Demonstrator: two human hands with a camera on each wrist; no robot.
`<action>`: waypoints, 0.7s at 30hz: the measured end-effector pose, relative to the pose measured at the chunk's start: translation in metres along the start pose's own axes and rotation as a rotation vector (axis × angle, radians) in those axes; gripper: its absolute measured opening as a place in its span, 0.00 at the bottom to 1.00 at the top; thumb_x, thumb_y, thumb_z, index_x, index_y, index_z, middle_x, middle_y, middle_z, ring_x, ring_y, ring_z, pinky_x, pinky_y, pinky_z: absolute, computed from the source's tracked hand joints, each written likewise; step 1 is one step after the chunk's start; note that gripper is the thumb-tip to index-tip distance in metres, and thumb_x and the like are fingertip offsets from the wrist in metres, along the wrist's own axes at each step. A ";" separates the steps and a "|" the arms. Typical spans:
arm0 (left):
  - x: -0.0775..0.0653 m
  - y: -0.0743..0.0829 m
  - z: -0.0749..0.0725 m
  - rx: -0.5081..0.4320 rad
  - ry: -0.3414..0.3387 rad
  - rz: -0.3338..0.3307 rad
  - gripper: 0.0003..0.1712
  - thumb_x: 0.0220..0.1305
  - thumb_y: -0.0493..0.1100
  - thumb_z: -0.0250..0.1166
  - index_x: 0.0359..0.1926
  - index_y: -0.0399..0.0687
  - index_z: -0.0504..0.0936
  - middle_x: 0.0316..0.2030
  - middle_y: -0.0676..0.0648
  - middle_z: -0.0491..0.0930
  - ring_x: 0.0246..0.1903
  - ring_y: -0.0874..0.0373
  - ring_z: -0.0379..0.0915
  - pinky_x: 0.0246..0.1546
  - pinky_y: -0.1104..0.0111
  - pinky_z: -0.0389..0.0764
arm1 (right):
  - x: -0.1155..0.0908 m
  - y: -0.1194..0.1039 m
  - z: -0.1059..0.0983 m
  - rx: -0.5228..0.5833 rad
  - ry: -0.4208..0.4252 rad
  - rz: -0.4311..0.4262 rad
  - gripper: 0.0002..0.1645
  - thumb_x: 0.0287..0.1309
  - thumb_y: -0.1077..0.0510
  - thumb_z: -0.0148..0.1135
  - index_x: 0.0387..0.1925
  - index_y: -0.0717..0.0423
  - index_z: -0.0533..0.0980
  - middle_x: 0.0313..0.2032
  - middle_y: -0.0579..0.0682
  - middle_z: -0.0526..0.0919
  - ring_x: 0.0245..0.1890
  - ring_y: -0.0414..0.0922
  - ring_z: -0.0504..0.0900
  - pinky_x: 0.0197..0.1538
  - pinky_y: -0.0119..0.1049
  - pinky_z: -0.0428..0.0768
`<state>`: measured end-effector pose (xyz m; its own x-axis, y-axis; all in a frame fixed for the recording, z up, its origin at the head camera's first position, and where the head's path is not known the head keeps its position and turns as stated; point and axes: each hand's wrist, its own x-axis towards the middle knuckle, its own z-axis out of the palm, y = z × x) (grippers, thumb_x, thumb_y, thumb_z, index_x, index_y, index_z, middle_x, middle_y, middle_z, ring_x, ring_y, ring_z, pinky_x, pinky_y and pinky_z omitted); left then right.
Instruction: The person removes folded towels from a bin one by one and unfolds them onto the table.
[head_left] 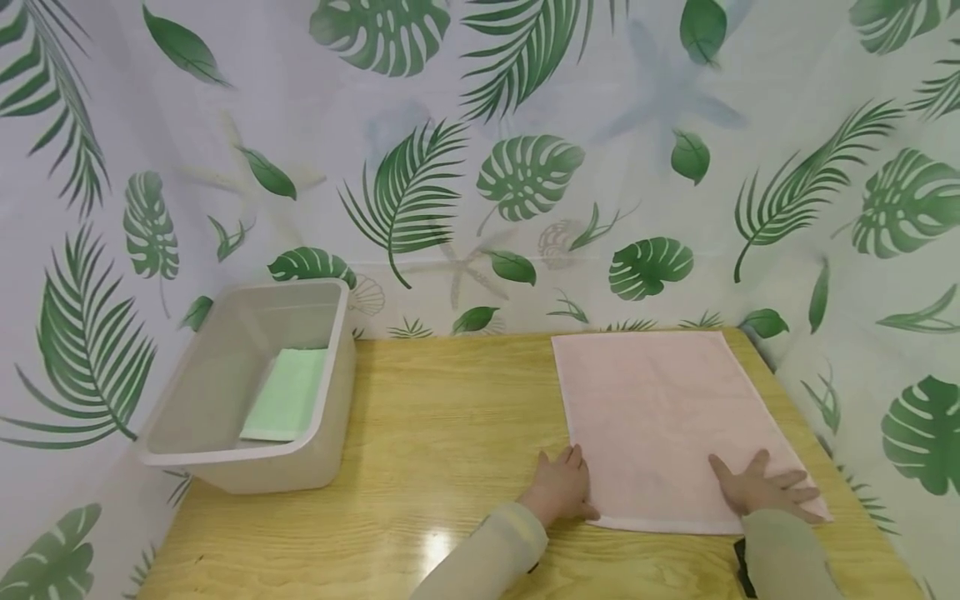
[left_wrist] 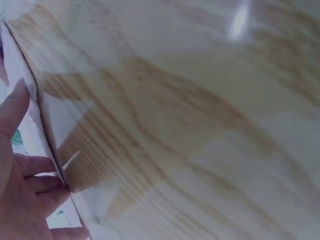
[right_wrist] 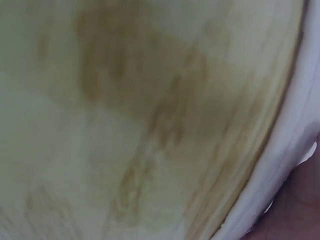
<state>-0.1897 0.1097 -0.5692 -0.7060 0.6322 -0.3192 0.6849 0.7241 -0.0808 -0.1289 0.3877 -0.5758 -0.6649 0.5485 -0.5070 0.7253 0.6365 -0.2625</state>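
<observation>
Soft, even light fills the head view; white glare marks the near side of the table (head_left: 450, 392). The left wrist view is hazy, with a bright glare streak; the right wrist view is dimmer and blurred.

My right-wrist feed is cutting off most of the right hand (right_wrist: 295, 205); from the head, I am seeing a bin wall (head_left: 337, 425) hiding part of a green cloth (head_left: 287, 393), a sleeve (head_left: 789, 557) partly covering some unidentifiable black object (head_left: 743, 568).

The left hand (head_left: 561, 489) touches the pink towel (head_left: 652, 417) beside its near-left corner; the right hand (head_left: 765, 487) lies finger-spread at its near-right corner.
</observation>
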 end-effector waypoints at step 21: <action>-0.037 -0.089 -0.021 -0.222 0.174 0.094 0.39 0.57 0.63 0.53 0.64 0.47 0.60 0.66 0.47 0.48 0.65 0.57 0.40 0.57 0.52 0.55 | 0.010 0.003 0.009 -0.014 0.023 -0.010 0.67 0.41 0.17 0.27 0.59 0.64 0.18 0.47 0.81 0.10 0.46 0.77 0.13 0.48 0.70 0.26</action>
<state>-0.2279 0.0278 -0.5303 -0.6744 0.7235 -0.1477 0.7063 0.6904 0.1566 -0.1315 0.3903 -0.5890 -0.6762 0.5544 -0.4852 0.7161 0.6493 -0.2561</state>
